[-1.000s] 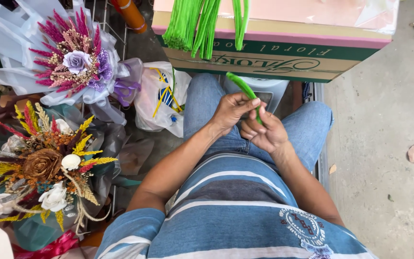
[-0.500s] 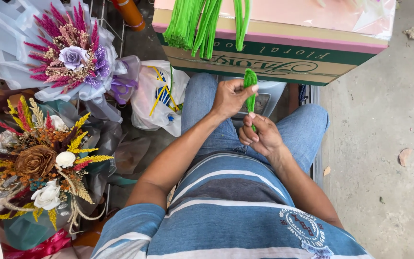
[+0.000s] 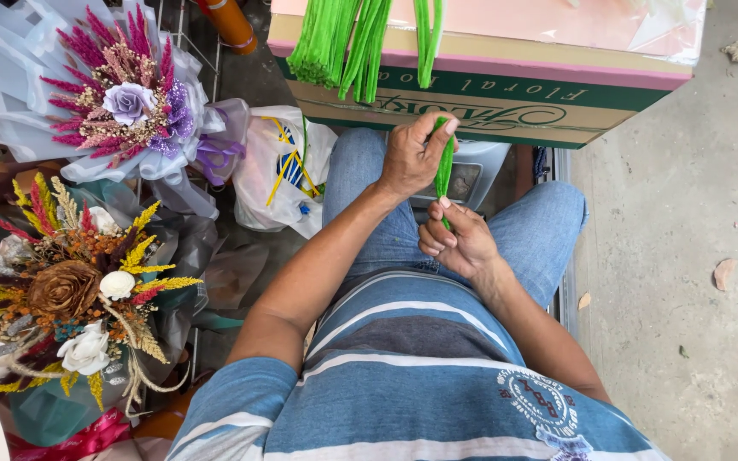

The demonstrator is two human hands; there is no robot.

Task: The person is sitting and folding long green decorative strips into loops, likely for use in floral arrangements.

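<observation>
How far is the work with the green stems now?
Done: two wrapped bouquets, purple bouquet and brown bouquet, stand at the left. In hand: the left hand and right hand hold one green stem upright between them. Left: a bundle of green stems lies on the cardboard box.

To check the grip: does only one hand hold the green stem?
No, both the left hand and right hand grip the green stem.

One green fuzzy stem (image 3: 444, 166), slender and rod-like, stands nearly upright above the lap, pinched near its top by the left hand (image 3: 412, 158) at its 9 o'clock and at its lower end by the right hand (image 3: 463, 242) at its 6 o'clock.
</observation>
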